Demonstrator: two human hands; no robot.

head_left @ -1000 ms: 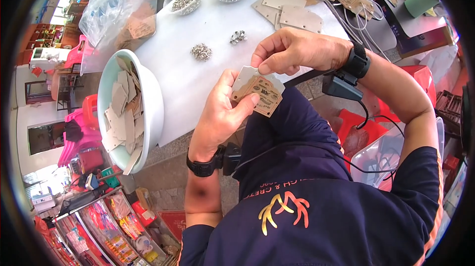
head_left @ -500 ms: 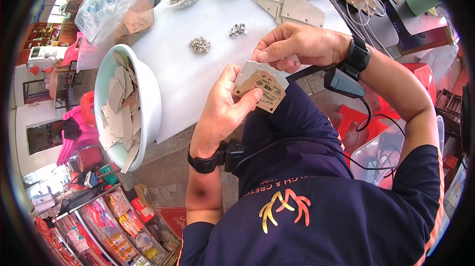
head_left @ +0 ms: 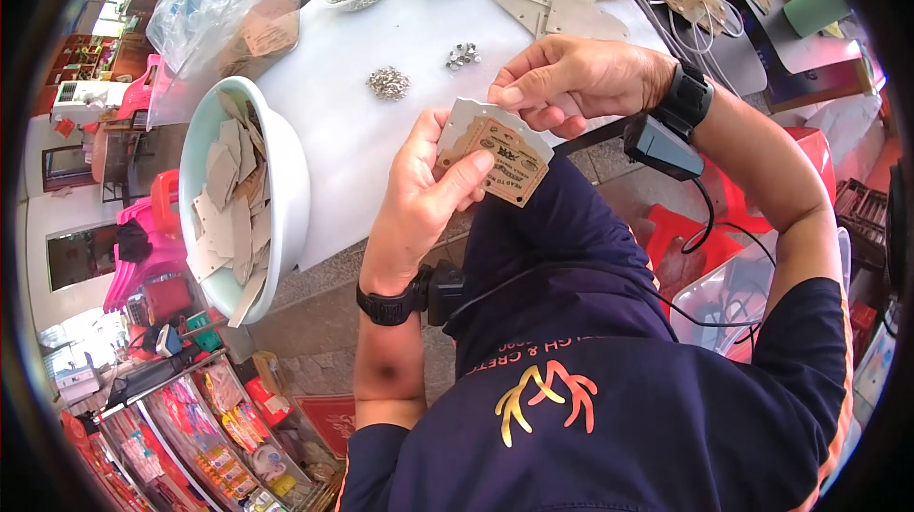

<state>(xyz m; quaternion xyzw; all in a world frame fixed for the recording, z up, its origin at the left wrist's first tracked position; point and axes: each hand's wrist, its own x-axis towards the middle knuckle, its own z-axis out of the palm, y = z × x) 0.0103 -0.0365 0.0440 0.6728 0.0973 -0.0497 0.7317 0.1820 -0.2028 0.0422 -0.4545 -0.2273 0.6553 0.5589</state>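
Note:
My left hand point(head_left: 426, 184) grips a flat grey-and-tan cardboard piece point(head_left: 512, 158) with a scalloped edge, small holes and a printed face. Its thumb lies across the print. At the upper edge of the card, my right hand point(head_left: 571, 86) is closed in a pinch; whatever sits between its fingertips is too small to make out. Beyond the hands, two little heaps rest on the white table point(head_left: 328, 146): pale metal bits point(head_left: 388, 83) and darker silver studs point(head_left: 463, 56).
Left of the table stands a pale tub point(head_left: 295, 198) full of cardboard pieces. Two clear bowls point(head_left: 369, 3) of metal parts sit at the far edge, beside stacked cards point(head_left: 583, 19). Clear plastic bags point(head_left: 205, 12) lie far left; white cords point(head_left: 700, 41) far right.
Both hands and the card have shifted slightly up and left in the picture, and the card has turned a little. The right fingers still pinch at its upper edge.

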